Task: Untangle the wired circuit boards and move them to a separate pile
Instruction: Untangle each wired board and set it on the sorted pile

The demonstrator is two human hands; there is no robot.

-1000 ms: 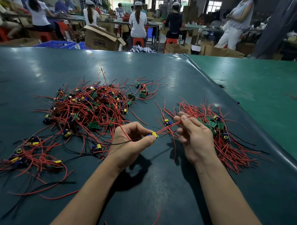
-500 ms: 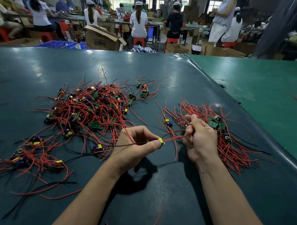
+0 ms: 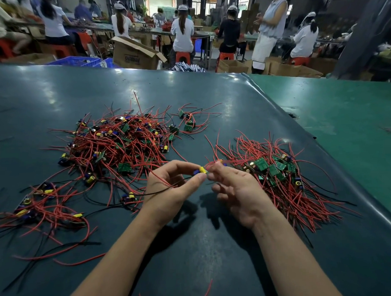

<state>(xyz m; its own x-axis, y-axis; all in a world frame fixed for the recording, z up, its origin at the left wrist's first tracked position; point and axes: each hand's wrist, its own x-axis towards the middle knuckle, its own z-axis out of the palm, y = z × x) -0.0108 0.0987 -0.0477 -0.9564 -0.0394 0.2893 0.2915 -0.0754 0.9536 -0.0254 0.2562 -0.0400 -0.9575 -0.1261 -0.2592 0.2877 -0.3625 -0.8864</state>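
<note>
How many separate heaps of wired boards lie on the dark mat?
3: a big tangle at center-left, a loose cluster at near left, and a sorted pile beside the right hand. A few strays lie apart.

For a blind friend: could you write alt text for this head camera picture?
Two bare hands, left hand and right hand, pinch a small wired circuit board between a tangled pile and a tidier pile on a dark table.
</note>
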